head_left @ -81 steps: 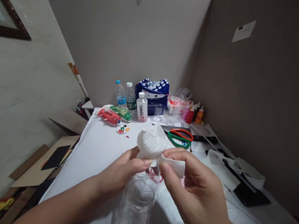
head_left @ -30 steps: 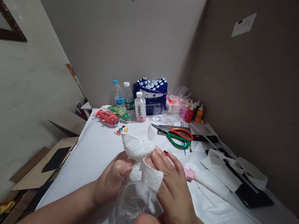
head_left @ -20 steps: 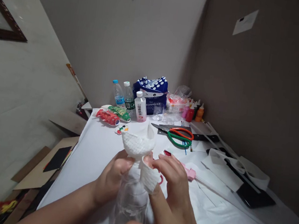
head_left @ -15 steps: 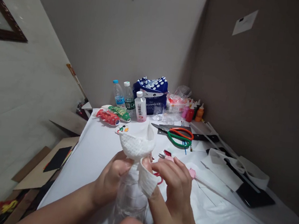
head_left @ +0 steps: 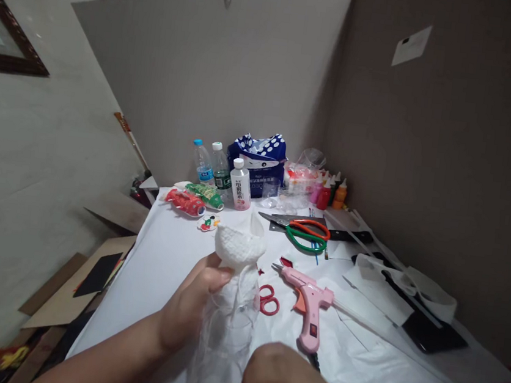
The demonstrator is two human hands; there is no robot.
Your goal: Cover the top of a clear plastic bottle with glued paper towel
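A clear plastic bottle [head_left: 224, 341] stands near the front, its neck wrapped in white textured cloth [head_left: 241, 242] that flares out at the top like a cup. My left hand [head_left: 192, 298] is closed around the wrapped neck from the left, thumb pressed on the cloth. Low on the right of the bottle is my right hand [head_left: 284, 379], seen from its back, with its fingers hidden. A pink glue gun [head_left: 312, 302] lies right of the bottle, and small red-handled scissors [head_left: 269, 300] lie between the two.
Large scissors [head_left: 308, 234] with orange and green handles lie behind. Drink bottles [head_left: 240, 187], a blue bag [head_left: 260, 167], red and green fish-shaped crafts [head_left: 186, 202] and paint bottles [head_left: 324, 193] line the back. A black phone-like slab [head_left: 437, 335] and white strips are at the right.
My right hand has left the cloth at the neck and moved down toward the bottle's lower part. The loose cloth flap now lies against the neck, and the glue gun is uncovered.
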